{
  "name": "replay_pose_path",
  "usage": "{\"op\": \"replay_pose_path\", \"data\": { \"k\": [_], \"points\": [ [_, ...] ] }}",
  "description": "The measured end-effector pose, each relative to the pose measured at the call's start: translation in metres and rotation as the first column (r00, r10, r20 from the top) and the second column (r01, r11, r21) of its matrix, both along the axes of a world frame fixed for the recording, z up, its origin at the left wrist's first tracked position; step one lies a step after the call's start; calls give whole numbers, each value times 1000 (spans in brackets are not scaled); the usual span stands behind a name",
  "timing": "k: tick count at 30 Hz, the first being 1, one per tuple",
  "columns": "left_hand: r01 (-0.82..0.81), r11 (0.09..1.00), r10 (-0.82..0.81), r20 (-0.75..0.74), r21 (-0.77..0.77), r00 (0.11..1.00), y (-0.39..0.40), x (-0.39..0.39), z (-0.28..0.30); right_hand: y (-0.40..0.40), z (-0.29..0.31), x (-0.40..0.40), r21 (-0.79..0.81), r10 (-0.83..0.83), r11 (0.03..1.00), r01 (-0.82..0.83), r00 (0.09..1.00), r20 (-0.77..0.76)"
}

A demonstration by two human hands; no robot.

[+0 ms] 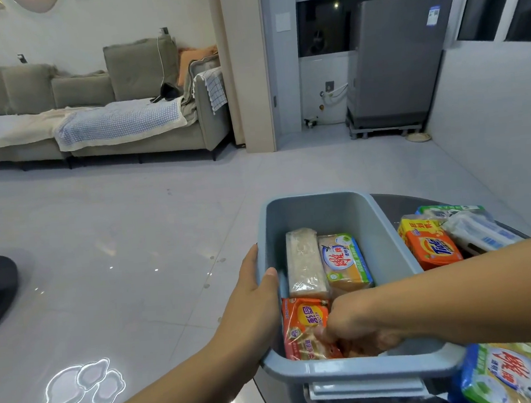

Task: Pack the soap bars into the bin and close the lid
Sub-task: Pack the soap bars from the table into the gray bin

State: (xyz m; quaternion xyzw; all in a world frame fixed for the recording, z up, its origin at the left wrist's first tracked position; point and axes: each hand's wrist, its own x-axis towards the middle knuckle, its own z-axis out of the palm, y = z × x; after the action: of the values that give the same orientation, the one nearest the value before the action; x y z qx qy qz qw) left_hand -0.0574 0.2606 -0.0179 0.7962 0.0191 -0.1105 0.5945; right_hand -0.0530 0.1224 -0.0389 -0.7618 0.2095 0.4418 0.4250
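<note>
Holding the grey-blue plastic bin (341, 209) steady, left hand (254, 293) grips its rim; right hand (353, 324) pinches an orange wrapped soap bar (302, 324) down inside.

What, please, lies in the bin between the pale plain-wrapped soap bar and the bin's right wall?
In the head view, a green-edged wrapped soap bar lies there, beside the pale soap bar, inside the blue bin.

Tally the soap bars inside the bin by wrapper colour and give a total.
Clear wrapper, pale soap bar: 1
Green-edged wrapper, tan soap bar: 1
Orange-red wrapper, soap bar: 1, the right hand reaching beside it
Total in the bin: 3 visible; the hand may hide more.
</note>
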Motion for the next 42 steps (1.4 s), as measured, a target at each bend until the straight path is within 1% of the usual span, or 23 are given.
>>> {"op": "replay_pose_path", "data": {
  "k": [2,4,7,8,9,11,13,15,17,21,24,29,31,33,35,37,40,42],
  "points": [
    [8,997,-11,34,73,999,0,-1,2,0,5,1,-17,49,999,-49,999,-16],
    [13,989,-23,64,145,998,-1,-2,4,1,10,1,-71,123,990,-122,992,2],
    [4,973,-33,118,232,992,-2,-2,5,-2,20,-2,-253,259,943,-216,954,151],
    [0,966,-40,148,257,988,-3,-3,6,-4,25,-3,-302,287,929,-216,933,216],
    [-5,959,-50,187,282,981,-3,-4,7,-7,31,-5,-315,292,928,-200,914,281],
    [-16,947,-81,285,322,955,-4,-6,10,-15,43,-11,-264,267,950,-166,870,415],
    [-32,934,-114,381,355,918,-8,-9,15,-25,55,-20,-198,231,970,-141,790,568],
    [-33,929,-148,452,369,879,-17,-12,22,-36,63,-33,-154,177,984,-95,677,714],
    [8,943,-176,476,334,862,-33,-16,29,-49,68,-44,-120,115,992,-28,555,824],
    [107,964,-216,487,243,846,-72,-28,38,-83,74,-65,2,-44,994,111,376,926],
    [159,964,-241,460,211,854,-106,-39,41,-114,69,-80,64,-125,976,207,299,946],
    [228,966,-259,427,124,867,-162,-52,34,-164,54,-100,116,-211,931,347,251,945],
    [255,964,-264,371,75,890,-183,-55,32,-179,47,-104,122,-229,916,381,250,941],
    [276,960,-254,279,-41,926,-202,-59,27,-193,38,-108,116,-238,900,421,249,939],
    [248,961,-221,199,-121,955,-219,-62,23,-204,30,-111,90,-226,890,447,261,938],
    [187,971,-163,155,-150,974,-233,-61,16,-212,22,-113,58,-214,880,471,285,934],
    [102,985,-86,115,-139,990,-245,-55,2,-225,10,-111,-16,-159,863,505,301,940],
    [103,988,-92,95,-112,991,-250,-52,-11,-231,0,-109,-61,-131,859,509,334,934]
  ]
}}
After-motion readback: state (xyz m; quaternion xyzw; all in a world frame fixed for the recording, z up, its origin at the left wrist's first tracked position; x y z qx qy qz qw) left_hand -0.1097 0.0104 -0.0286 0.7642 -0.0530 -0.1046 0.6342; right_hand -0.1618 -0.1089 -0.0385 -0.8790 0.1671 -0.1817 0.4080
